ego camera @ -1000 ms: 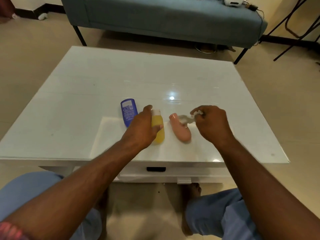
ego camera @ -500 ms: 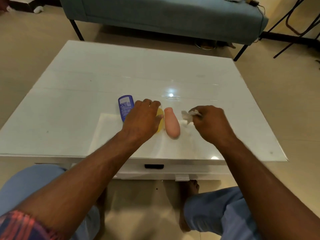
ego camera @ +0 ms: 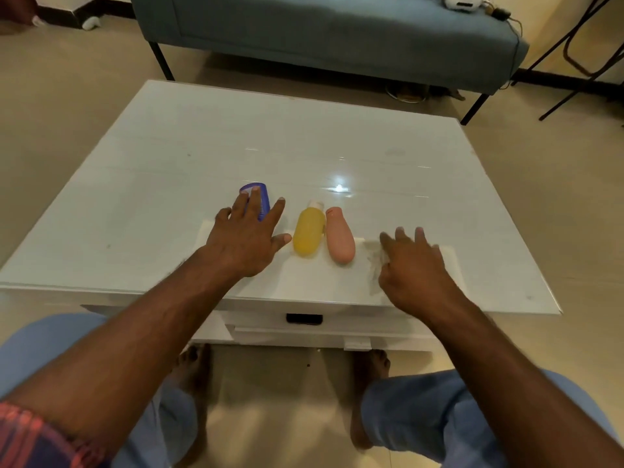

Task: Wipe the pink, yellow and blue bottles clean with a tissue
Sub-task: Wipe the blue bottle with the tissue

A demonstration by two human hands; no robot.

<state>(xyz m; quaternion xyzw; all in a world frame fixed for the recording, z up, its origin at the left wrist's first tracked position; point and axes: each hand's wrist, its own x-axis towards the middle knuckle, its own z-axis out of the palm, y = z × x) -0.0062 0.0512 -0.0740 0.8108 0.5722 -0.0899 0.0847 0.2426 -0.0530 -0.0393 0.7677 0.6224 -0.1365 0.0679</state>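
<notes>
1. Two hands are working over the white table (ego camera: 141,170). The left hand (ego camera: 248,236) is lying with its fingers spread and straight on the blue bottle (ego camera: 261,197), covering most of it; only the far end of this bottle is showing.
2. The right hand (ego camera: 413,265) is resting with its fingers spread and relaxed on the tissue (ego camera: 373,261), which is lying flat and blurred on the table near the front edge.
3. The yellow bottle (ego camera: 308,233) is lying on its side just to the right of the left hand, its cap pointing to the far side.
4. The pink bottle (ego camera: 338,239) is lying beside the yellow bottle, touching it or almost touching; I cannot tell which.
5. A blue sofa (ego camera: 337,28) is standing on the floor beyond the table.
</notes>
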